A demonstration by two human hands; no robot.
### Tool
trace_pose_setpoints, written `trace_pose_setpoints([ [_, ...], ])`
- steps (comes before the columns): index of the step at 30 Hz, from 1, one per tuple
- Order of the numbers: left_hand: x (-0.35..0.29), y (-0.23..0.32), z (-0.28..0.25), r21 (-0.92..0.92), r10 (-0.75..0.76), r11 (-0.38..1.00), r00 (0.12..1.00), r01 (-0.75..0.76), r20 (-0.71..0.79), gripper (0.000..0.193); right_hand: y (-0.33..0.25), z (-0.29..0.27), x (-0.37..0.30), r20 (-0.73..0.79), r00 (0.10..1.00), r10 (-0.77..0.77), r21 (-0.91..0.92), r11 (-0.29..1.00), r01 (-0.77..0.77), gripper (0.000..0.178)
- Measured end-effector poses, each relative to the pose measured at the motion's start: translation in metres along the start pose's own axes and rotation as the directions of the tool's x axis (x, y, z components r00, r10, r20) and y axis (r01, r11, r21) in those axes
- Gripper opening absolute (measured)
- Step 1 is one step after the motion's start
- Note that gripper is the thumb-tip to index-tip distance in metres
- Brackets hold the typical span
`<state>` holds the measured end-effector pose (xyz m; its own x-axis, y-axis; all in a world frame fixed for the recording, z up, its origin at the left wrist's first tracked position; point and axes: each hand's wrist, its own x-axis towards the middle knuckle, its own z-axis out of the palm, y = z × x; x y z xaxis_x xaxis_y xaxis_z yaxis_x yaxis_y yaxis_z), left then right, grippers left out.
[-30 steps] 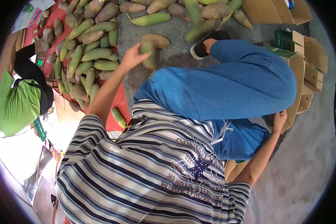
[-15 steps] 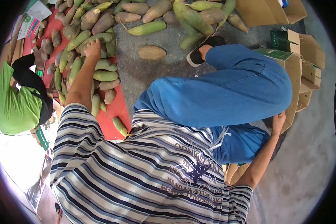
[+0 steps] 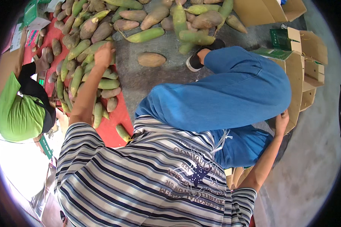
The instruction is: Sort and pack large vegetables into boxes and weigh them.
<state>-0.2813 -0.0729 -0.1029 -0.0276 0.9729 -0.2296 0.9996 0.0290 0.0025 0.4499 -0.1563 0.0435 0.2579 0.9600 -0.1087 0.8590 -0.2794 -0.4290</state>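
A heap of long green vegetables, which look like radishes (image 3: 76, 81), lies on a red sheet at the left. My left hand (image 3: 104, 56) is over its right side, by a green radish (image 3: 96, 46). Its back faces up and its fingers are mostly hidden, so a grip cannot be made out. My right hand (image 3: 282, 121) is low beside my bent knee, near a cardboard box, fingers curled in; what they hold, if anything, is hidden. A brownish oval root (image 3: 151, 59) lies alone on the grey floor, between the heap and my shoe (image 3: 194, 62).
More green and brown roots (image 3: 153, 18) lie along the far side. Open cardboard boxes (image 3: 296, 73) stand at the right, with another box (image 3: 259, 11) at the back. A person in a green top (image 3: 21, 117) bends at the far left, by a green box (image 3: 36, 17).
My left hand has shifted slightly right and nearer, and no longer lies flat across the green radish. Green radishes near my shoe lie differently. My right hand stays at my knee.
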Motion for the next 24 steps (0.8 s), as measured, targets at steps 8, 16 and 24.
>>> trace_pose_setpoints([
  [8, 0.033, 0.137, -0.058, -0.791, 0.121, 0.582, 0.982, -0.19, -0.147, 0.045, 0.004, -0.002, -0.003, 0.039, 0.996, 0.085, 0.066, 0.994, -0.087, 0.032],
  [16, 0.032, -0.031, 0.031, 0.467, -0.075, 0.883, 0.972, -0.039, 0.224, 0.04, -0.023, -0.001, -0.002, 0.014, 0.997, 0.071, 0.041, 0.997, -0.071, 0.031],
  [24, 0.032, -0.032, 0.034, 0.567, -0.093, 0.821, 0.966, -0.062, 0.241, 0.026, -0.027, 0.0, -0.004, -0.055, 0.996, 0.063, -0.025, 0.998, -0.065, 0.035],
])
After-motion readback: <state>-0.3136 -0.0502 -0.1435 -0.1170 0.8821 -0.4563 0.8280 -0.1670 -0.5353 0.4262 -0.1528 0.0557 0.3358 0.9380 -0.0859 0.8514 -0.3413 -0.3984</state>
